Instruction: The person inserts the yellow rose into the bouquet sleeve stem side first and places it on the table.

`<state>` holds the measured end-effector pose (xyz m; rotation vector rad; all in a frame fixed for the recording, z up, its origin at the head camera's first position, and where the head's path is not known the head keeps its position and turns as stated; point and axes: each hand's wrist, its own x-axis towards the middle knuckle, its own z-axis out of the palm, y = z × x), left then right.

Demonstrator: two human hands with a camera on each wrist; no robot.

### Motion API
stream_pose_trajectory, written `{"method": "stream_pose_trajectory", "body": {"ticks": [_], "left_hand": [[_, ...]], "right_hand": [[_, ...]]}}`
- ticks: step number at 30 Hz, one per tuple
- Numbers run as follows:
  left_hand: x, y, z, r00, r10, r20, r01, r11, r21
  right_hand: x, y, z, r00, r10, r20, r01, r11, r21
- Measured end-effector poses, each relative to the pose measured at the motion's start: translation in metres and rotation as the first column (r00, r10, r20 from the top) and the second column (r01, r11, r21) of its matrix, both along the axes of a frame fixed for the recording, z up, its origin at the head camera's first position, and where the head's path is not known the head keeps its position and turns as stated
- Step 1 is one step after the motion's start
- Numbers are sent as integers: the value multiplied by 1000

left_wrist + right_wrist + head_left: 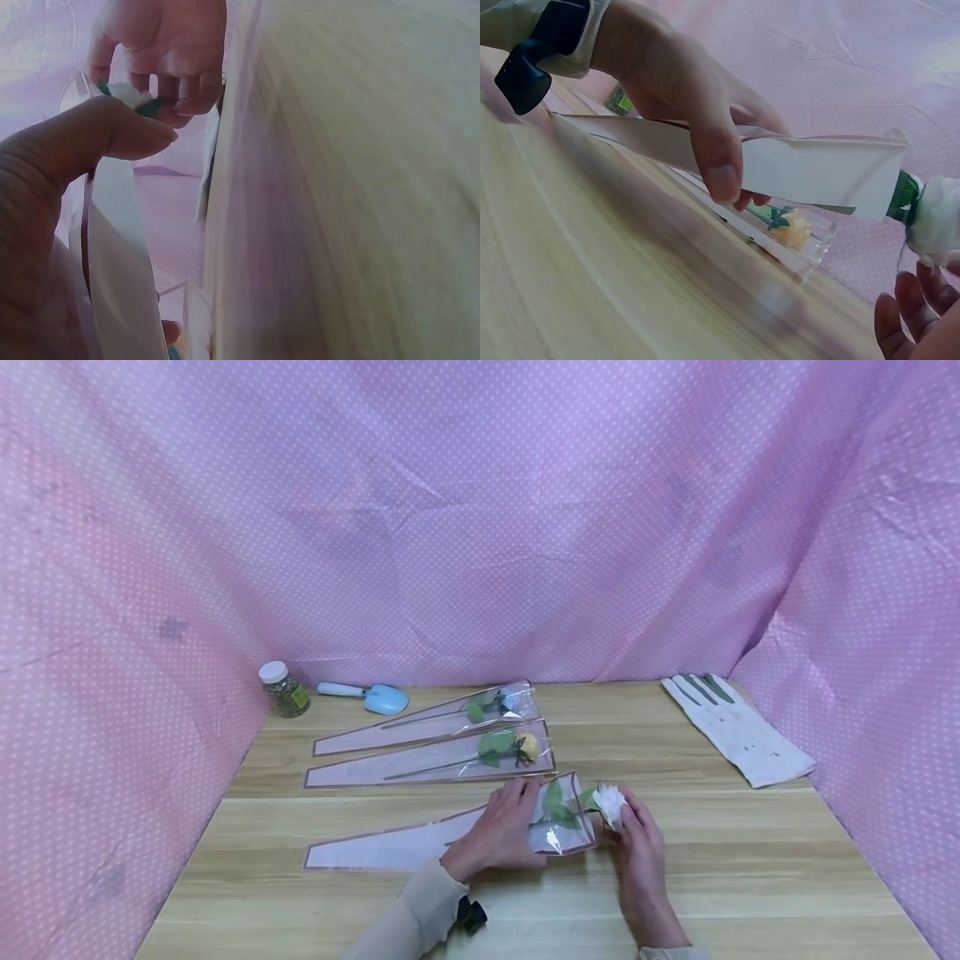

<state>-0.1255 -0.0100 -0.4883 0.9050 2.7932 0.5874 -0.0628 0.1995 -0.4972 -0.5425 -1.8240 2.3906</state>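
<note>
My left hand point(504, 831) grips a long tapered clear-and-white flower sleeve point(375, 852) with a brown border, thumb on one face and fingers on the other. A white artificial rose point(609, 804) lies partly inside, its head and some green leaves point(587, 800) sticking out past the wide end. At that bloom my right hand point(641, 852) has its loosely bent fingers beside the petals. In the right wrist view the sleeve is lifted at a slant, and the right hand's fingertips point(907, 296) show just below the rose head point(937, 217).
Behind lie two sleeved flowers, one with a yellow rose point(527, 747) and one with a pale blue bloom point(512, 700). A blue trowel point(386, 699) and a white-lidded jar point(287, 693) stand back left. White gloves point(738, 731) lie at right. Pink dotted cloth point(480, 527) surrounds the table.
</note>
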Motion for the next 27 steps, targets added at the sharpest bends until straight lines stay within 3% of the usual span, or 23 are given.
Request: {"method": "stream_pose_trajectory", "body": {"ticks": [8, 16, 22, 27], "left_hand": [[-2, 0, -1, 999, -12, -46, 12, 1000, -3], [-1, 1, 2, 1000, 1, -21, -2, 1000, -15], [0, 1, 2, 1000, -2, -10, 2, 1000, -21], [0, 0, 1, 1000, -8, -20, 8, 1000, -28]], "right_hand": [[-1, -2, -1, 996, -49, -69, 51, 998, 27], [0, -6, -1, 992, -71, -107, 80, 993, 82], [1, -8, -1, 989, -105, -106, 122, 979, 165], [-1, -8, -3, 982, -96, -164, 134, 961, 241]]}}
